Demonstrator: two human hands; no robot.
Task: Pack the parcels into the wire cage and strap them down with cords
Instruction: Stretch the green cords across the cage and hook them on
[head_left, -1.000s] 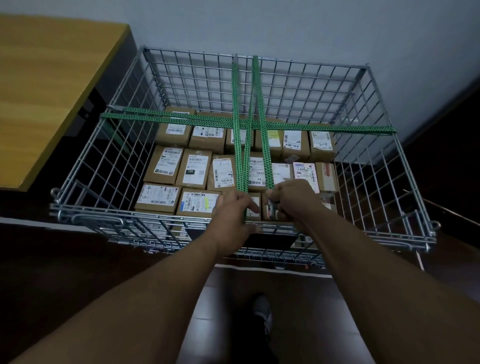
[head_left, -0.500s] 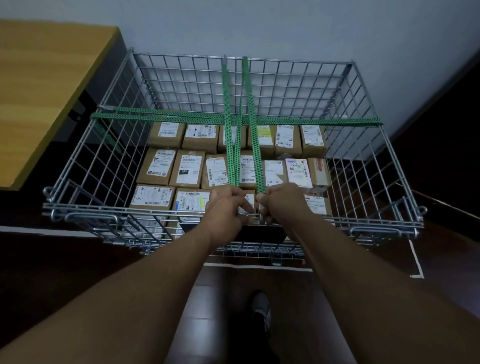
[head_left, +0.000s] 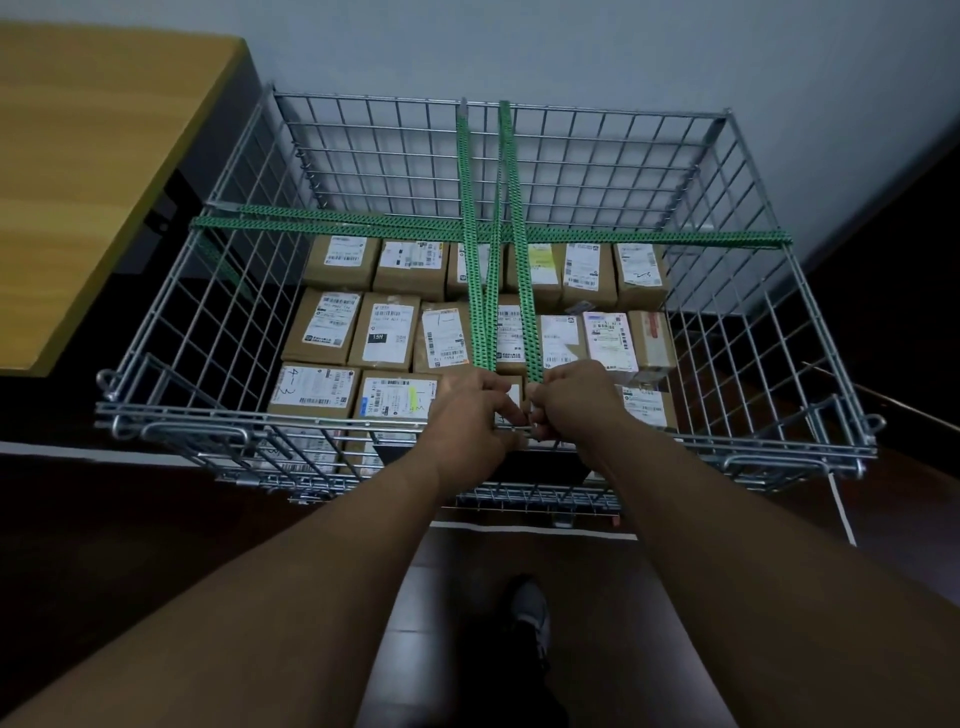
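Parcels (head_left: 384, 332), brown boxes with white labels, lie flat in three rows on the bottom of one wire cage (head_left: 208, 415), beyond and below the grip. The far row shows six, but hands and cords hide some nearer ones, so the full count cannot be told. Three green lengthwise cords (head_left: 475, 291) run from the far rim straight to the grip, crossing two crosswise cords (head_left: 337, 221) stretched wall to wall farther off. Two hands meet at the near rim, knuckles almost touching. The left hand (head_left: 470, 415) curls tight round the two left strands and the right hand (head_left: 574, 405) round the right one, with no gap between the fingers. Left of the grip, the cage's side stands beside one wooden table (head_left: 93, 156), and its far side is close to the wall (head_left: 519, 47). Behind the grip, one shoe (head_left: 530, 618) stands on open floor (head_left: 441, 597). The parcels sit well below the rim.
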